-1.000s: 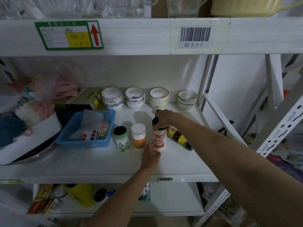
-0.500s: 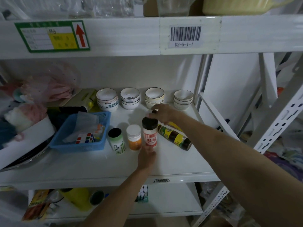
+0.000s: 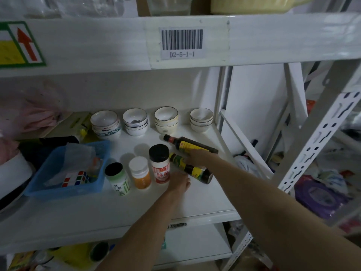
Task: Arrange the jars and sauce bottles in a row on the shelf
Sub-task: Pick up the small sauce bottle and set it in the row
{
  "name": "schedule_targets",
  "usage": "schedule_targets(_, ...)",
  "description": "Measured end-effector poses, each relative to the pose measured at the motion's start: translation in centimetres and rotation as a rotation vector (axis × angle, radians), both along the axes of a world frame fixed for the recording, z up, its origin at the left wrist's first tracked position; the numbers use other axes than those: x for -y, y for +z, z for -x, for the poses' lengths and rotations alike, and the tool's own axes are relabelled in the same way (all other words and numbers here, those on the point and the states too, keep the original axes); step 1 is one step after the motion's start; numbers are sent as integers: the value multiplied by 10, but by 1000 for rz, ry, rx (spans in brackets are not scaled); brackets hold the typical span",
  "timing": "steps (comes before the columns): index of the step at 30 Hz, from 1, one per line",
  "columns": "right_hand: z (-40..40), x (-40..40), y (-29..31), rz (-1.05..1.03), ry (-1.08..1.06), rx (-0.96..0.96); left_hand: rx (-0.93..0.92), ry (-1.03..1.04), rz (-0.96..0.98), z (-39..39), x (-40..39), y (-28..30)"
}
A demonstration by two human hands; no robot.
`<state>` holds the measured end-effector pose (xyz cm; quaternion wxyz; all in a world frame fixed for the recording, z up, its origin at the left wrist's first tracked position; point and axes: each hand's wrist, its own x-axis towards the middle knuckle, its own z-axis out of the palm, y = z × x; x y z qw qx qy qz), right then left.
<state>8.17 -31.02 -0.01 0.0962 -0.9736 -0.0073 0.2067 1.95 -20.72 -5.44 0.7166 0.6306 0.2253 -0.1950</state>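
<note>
Three jars stand upright in a row on the white shelf (image 3: 195, 200): a green jar (image 3: 118, 178) at left, an orange jar (image 3: 141, 172) beside it and a taller red jar (image 3: 159, 163) at right, each just beside the next. Right of them two dark sauce bottles lie on their sides, caps pointing far-left: the near bottle (image 3: 192, 169) just beside the red jar, the far bottle (image 3: 190, 145) just behind it.

The right hand (image 3: 197, 156) reaches between the two bottles, fingers resting on or over the near bottle's upper body; whether they are wrapped round it or merely laid on top cannot be told. The left hand (image 3: 179, 182) lies on the shelf just near the red jar's base, fingers loosely spread and holding nothing.

The step in hand appears to be standing the near bottle up at the right end of the row. A sound way would be to wrap the fingers round the bottle's body, lift it clear of the far bottle so neither rolls, tip it upright cap uppermost, and set it down in line with the jars without knocking the red jar. The left hand could steady that jar. Four stacks of bowls (image 3: 134, 122) at the back leave the row's line free.
</note>
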Motion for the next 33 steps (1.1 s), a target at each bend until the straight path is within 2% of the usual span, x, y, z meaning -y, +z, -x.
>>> schedule_targets(5,-1,5,-13,5,57,-14,-59,134,101,-9,11,2)
schedule_targets(9,-1,18,-22,-125,37,-50,-38,122,96,-4,15,-5)
schedule_targets(12,2,28,-15,-277,9,-114,82,49,52,1,18,-5)
schedule_targets(15,9,35,-1,-467,-56,-135,298,46,-50,5,20,-2)
schedule_targets(22,20,32,27,-700,-63,-111,657,76,-283,19,25,14)
schedule_targets(28,19,29,29,-759,-54,-28,710,66,-356,23,17,16)
schedule_targets(33,15,22,41,-688,-82,-104,691,79,-372,24,9,15)
